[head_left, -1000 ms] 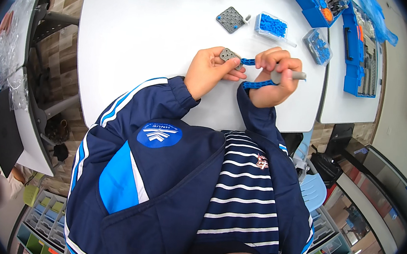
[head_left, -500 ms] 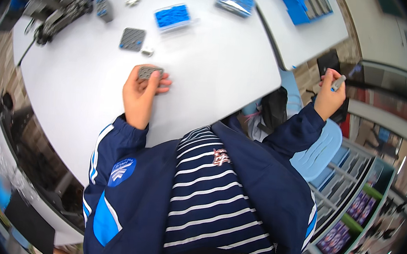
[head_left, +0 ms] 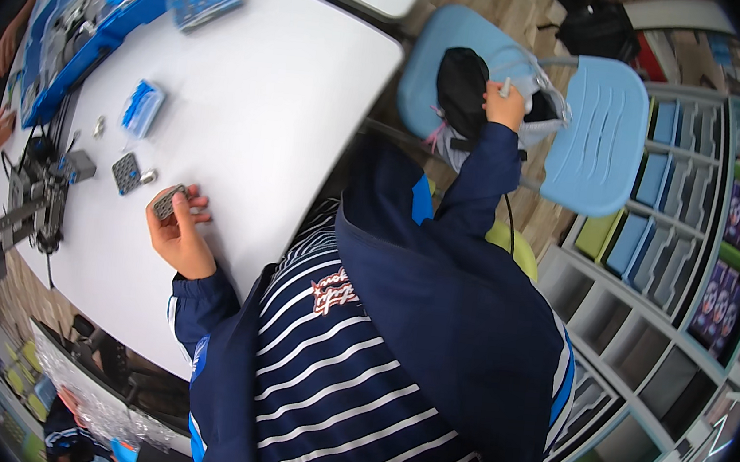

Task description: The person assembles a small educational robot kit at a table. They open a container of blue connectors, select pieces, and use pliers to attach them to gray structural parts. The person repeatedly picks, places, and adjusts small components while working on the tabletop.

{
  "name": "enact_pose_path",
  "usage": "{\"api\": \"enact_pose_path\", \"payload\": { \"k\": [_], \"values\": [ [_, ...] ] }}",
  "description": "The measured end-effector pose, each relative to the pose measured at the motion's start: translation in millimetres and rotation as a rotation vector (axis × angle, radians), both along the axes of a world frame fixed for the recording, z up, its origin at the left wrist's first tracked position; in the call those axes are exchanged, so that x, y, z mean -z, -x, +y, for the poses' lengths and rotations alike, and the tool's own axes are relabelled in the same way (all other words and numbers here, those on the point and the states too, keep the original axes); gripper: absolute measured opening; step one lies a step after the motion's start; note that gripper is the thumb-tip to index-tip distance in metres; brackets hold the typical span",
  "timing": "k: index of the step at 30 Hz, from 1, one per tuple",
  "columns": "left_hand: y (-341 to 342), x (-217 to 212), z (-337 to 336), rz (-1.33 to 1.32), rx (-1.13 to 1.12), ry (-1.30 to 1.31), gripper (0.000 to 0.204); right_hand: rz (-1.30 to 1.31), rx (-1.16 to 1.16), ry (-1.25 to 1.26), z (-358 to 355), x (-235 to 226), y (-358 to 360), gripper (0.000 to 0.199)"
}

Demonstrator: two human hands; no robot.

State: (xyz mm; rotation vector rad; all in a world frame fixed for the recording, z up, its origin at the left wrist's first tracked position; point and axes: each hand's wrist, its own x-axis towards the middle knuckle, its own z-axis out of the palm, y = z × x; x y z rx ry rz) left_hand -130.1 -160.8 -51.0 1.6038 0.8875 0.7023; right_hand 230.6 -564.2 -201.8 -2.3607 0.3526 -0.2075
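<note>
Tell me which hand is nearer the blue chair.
Right. The right hand reaches over the blue chair, at the dark bag on its seat. The left hand holds a grey perforated plate over the white table.

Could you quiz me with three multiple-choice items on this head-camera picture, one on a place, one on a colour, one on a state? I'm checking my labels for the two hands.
1. Where is the right hand?
A. flat on the white table
B. at the black bag on the light blue chair
C. inside the blue tray

2. What colour is the small perforated plate in the left hand?
A. grey
B. red
C. yellow

3. How does the left hand hold the plate?
A. lies open beside it
B. presses it under a fist
C. grips it in its fingers, over the white table

Answers: 1 B, the arm stretches off the table to the black bag on the light blue chair. 2 A, it is grey like the second plate nearby. 3 C, fingers close around its edge.
</note>
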Motion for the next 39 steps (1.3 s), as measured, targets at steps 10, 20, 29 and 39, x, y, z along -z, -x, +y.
{"api": "enact_pose_path", "payload": {
  "k": [10, 20, 29, 39],
  "values": [
    [2.0, 10.3, 12.8, 0.146, -0.007, -0.191, 0.022, -0.012, -0.049, -0.089, 21.0, 15.5, 54.8, 0.020],
    [-10.4, 10.0, 28.2, 0.176, -0.052, -0.216, 0.026, 0.109, -0.006, -0.556, 7.9, 0.7, 49.9, 0.012],
    [-18.7, 23.4, 19.8, 0.229, -0.176, -0.306, 0.024, 0.261, -0.011, -0.581, 8.2, -20.0, 47.5, 0.016],
    [-31.4, 17.2, 8.1, 0.339, -0.180, -0.363, 0.035, 0.224, -0.225, -1.315, 96.9, -24.1, 39.8, 0.019]
  ]
}}
